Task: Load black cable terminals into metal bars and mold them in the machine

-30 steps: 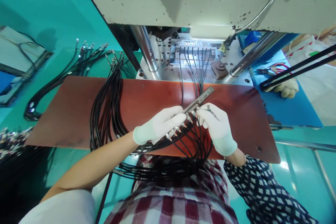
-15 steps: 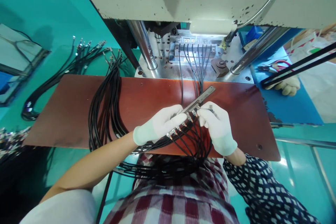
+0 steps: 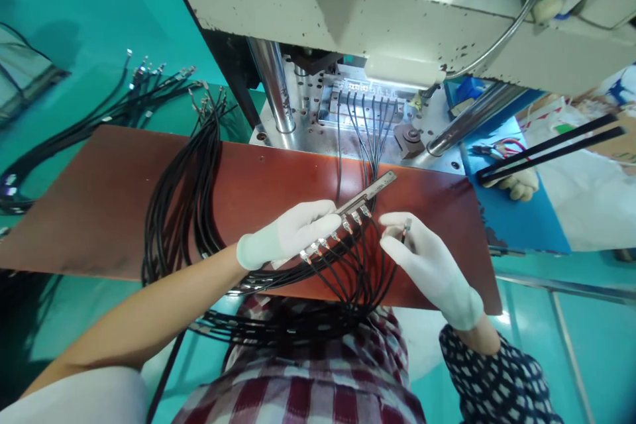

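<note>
My left hand (image 3: 303,228), in a white glove, is closed around a narrow metal bar (image 3: 380,187) that slants up to the right over the brown board. Along the bar's lower edge sit several small metal cable connectors (image 3: 345,224), their black cables hanging down toward my lap. My right hand (image 3: 422,255), also gloved, is just right of the bar and apart from it. A cable end (image 3: 407,226) with a small metal connector sticks up between its curled fingers; the thumb and index tips are apart. Most of that cable is hidden by the hand.
Beyond the brown board (image 3: 278,179), several black cables run into a lit metal die (image 3: 358,109) between steel posts (image 3: 273,86) under the press. A thick cable bundle (image 3: 173,205) drapes over the board at left. Pliers (image 3: 489,149) and a glove (image 3: 519,184) lie at right.
My right hand has drawn back from the bar to the right, with the cable end in its fingers. My left hand still holds the bar. The camera view has shifted a little.
</note>
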`<state>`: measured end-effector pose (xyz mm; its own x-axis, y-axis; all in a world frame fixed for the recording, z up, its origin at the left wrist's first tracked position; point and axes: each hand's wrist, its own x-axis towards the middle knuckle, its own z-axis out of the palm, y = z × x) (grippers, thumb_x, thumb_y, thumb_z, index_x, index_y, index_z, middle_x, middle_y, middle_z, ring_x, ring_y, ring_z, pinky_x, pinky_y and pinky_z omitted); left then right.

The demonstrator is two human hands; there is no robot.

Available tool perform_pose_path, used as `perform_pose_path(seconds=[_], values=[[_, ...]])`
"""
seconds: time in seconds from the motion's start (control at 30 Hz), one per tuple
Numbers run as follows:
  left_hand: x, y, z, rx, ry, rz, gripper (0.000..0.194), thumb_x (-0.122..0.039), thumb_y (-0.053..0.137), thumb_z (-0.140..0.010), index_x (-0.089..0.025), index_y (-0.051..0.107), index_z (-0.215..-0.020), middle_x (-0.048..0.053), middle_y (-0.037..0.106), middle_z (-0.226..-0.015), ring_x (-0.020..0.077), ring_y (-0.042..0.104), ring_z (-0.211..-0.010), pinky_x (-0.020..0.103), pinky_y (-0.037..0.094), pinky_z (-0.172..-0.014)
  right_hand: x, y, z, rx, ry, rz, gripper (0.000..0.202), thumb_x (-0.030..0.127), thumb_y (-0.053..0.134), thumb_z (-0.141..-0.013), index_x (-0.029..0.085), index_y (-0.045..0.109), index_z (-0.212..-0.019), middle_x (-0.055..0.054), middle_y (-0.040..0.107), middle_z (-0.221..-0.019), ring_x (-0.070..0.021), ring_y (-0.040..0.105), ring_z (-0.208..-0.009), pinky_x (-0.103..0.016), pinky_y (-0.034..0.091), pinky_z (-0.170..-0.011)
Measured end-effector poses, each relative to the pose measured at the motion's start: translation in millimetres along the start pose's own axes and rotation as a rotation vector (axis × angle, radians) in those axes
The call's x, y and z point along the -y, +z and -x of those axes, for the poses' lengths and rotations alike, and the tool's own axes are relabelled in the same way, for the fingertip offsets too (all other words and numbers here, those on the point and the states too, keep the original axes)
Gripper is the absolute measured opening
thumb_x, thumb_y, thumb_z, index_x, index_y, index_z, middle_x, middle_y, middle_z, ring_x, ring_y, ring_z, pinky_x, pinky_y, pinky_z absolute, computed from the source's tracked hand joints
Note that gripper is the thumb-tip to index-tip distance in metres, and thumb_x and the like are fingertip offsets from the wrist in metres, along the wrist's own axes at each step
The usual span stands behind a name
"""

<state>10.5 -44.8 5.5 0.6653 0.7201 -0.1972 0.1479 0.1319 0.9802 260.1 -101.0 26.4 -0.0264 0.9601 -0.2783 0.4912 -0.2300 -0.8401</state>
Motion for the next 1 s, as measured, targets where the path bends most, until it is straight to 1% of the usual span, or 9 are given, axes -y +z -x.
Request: perform_pose_path(seconds=[0.1,0.2,0.3,0.4,0.5,0.57,0.7,0.8,1.0], values=[[-2,-3.8,-1,0.034,0.026,0.028,0.043,-0.054,0.048,-0.099,-0.015,0.051,-0.082,-0.004,0.049,-0.067,0.007,0.046,-0.054,0.019,0.037,-0.048,-6,-9,9,0.037,0.057,-0.216,0.021,0.04,0.067,-0.086,0.021,0.061,-0.095,0.001,0.059,-0.079,-0.0113,0.047,-0.062,-0.025,0.037,-0.055],[-4,-8.9,-3,0.065,0.035,0.053,0.044,-0.055,0.048,-0.098,-0.014,0.054,-0.084,-0.003,0.052,-0.068,0.0072,0.048,-0.053,0.019,0.039,-0.047,-13,-14,11,0.113,0.108,-0.47,0.029,0.049,0.069,-0.085,0.022,0.059,-0.087,-0.003,0.059,-0.079,-0.011,0.041,-0.058,-0.026,0.031,-0.049],[-1,-14.5,-5,0.104,0.031,0.115,0.046,-0.057,0.049,-0.097,-0.013,0.056,-0.086,-0.002,0.054,-0.067,0.0074,0.05,-0.05,0.019,0.04,-0.044,-24,-17,5,0.145,0.057,-0.547,0.041,0.063,0.068,-0.081,0.024,0.059,-0.082,-0.003,0.054,-0.073,-0.0132,0.036,-0.055,-0.029,0.031,-0.047],[2,-19.4,-6,0.137,0.049,0.129,0.047,-0.058,0.048,-0.097,-0.013,0.055,-0.086,-0.002,0.054,-0.065,0.0081,0.051,-0.049,0.019,0.042,-0.044,-34,-18,-4,0.175,0.003,-0.647,0.05,0.077,0.064,-0.076,0.027,0.055,-0.075,0.002,0.038,-0.065,-0.0126,0.025,-0.049,-0.03,0.023,-0.042],[3,-21.4,-6,0.131,0.071,0.109,0.047,-0.058,0.046,-0.098,-0.014,0.053,-0.083,-0.002,0.054,-0.063,0.0088,0.052,-0.05,0.02,0.043,-0.046,-29,-15,-13,0.195,-0.038,-0.795,0.049,0.073,0.07,-0.075,0.026,0.054,-0.069,0.004,0.032,-0.065,-0.0107,0.019,-0.049,-0.027,0.02,-0.043],[2,-20.8,-5,0.12,0.067,0.099,0.047,-0.058,0.046,-0.098,-0.015,0.05,-0.08,-0.002,0.054,-0.062,0.0086,0.052,-0.05,0.02,0.043,-0.046,-17,-10,-19,0.172,-0.038,-0.759,0.042,0.061,0.073,-0.079,0.024,0.057,-0.066,0.003,0.039,-0.065,-0.0103,0.023,-0.051,-0.027,0.025,-0.047],[-2,-18.2,-3,0.123,0.048,0.097,0.045,-0.057,0.046,-0.098,-0.016,0.047,-0.081,-0.003,0.052,-0.064,0.0077,0.051,-0.049,0.019,0.042,-0.045,12,6,-31,0.002,-0.068,-0.352,0.029,0.04,0.071,-0.084,0.018,0.065,-0.065,0.0,0.053,-0.065,-0.0106,0.035,-0.057,-0.027,0.032,-0.055],[-2,-17.5,-2,0.125,0.051,0.1,0.044,-0.058,0.047,-0.097,-0.016,0.048,-0.082,-0.004,0.051,-0.064,0.0073,0.049,-0.048,0.019,0.041,-0.043,24,16,-37,-0.054,-0.118,-0.238,0.033,0.036,0.07,-0.083,0.018,0.06,-0.058,0.001,0.05,-0.06,-0.0114,0.039,-0.058,-0.027,0.033,-0.057],[-6,-19.1,-2,0.11,0.038,0.01,0.044,-0.057,0.047,-0.097,-0.016,0.048,-0.081,-0.002,0.054,-0.067,0.0087,0.052,-0.051,0.019,0.042,-0.044,29,19,-33,-0.084,-0.124,-0.235,0.032,0.033,0.068,-0.084,0.019,0.058,-0.058,0.003,0.048,-0.057,-0.0113,0.04,-0.058,-0.027,0.034,-0.059]])
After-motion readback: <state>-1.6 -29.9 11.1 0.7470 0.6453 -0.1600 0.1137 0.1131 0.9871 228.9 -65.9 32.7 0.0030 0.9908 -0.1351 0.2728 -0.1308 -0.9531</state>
